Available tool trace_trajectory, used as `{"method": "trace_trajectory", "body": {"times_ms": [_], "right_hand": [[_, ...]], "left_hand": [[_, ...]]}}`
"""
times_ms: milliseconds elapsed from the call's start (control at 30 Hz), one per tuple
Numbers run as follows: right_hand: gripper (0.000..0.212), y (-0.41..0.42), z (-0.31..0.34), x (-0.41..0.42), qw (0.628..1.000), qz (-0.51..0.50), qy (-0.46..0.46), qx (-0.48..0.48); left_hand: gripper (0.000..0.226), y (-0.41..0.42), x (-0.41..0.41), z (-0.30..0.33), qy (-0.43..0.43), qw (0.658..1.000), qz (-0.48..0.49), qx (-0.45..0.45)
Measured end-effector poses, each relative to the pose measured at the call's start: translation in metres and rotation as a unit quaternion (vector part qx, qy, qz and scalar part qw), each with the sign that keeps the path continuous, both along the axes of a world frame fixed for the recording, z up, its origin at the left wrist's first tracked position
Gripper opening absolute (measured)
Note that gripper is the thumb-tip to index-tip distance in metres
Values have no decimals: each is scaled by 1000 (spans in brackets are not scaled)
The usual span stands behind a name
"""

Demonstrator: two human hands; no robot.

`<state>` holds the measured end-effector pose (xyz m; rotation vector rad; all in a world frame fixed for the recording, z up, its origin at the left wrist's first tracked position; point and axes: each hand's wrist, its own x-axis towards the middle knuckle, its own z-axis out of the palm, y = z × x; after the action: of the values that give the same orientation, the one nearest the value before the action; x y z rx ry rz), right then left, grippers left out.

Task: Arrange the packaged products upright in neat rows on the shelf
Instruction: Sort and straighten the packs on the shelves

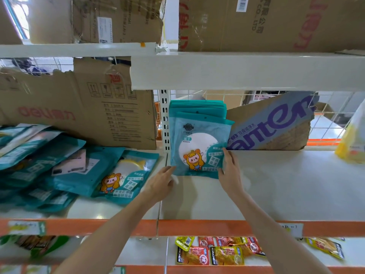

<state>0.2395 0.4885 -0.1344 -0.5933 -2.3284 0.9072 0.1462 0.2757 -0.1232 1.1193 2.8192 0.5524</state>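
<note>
Standing upright, seemingly: front packet [198,149]

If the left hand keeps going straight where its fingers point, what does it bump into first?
Most likely the front teal mirror packet of the upright row. The left hand points up and right at its bottom left corner, nearly touching it already, though depth is hard to judge here.

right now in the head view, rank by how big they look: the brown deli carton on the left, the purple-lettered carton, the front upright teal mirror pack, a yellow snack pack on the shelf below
1. brown carton
2. purple-lettered carton
3. front teal mirror pack, steadied by the left hand and the right hand
4. yellow snack pack

The snack pack lies nearer the camera, so true size is unsure.
</note>
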Motion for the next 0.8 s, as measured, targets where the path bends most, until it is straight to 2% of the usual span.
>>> {"method": "trace_trajectory", "body": {"times_ms": [133, 267, 400, 500, 567, 700, 800], "right_hand": [[57, -14, 7, -3, 999, -7, 47, 6], [49, -48, 11, -11, 996, 54, 69, 3], [42, -89, 7, -29, 991, 121, 36, -47], [38, -118, 8, -41, 976, 170, -18, -136], [37, -134, 9, -49, 959, 186, -52, -208], [38, -163, 11, -67, 907, 191, -133, -351], [39, -184, 10, -77, 889, 187, -125, -398]], "left_hand": [[53, -7, -4, 1, 15, 1000, 11, 5], [47, -29, -7, 6, 47, 998, 35, 30], [41, -68, -12, 9, 94, 991, 95, 25], [42, -101, -18, 2, 117, 983, 138, -36], [49, -121, -20, -5, 120, 976, 167, -67], [87, -146, -15, -17, 102, 971, 191, -105], [101, -152, -10, -22, 87, 973, 201, -77]]}}
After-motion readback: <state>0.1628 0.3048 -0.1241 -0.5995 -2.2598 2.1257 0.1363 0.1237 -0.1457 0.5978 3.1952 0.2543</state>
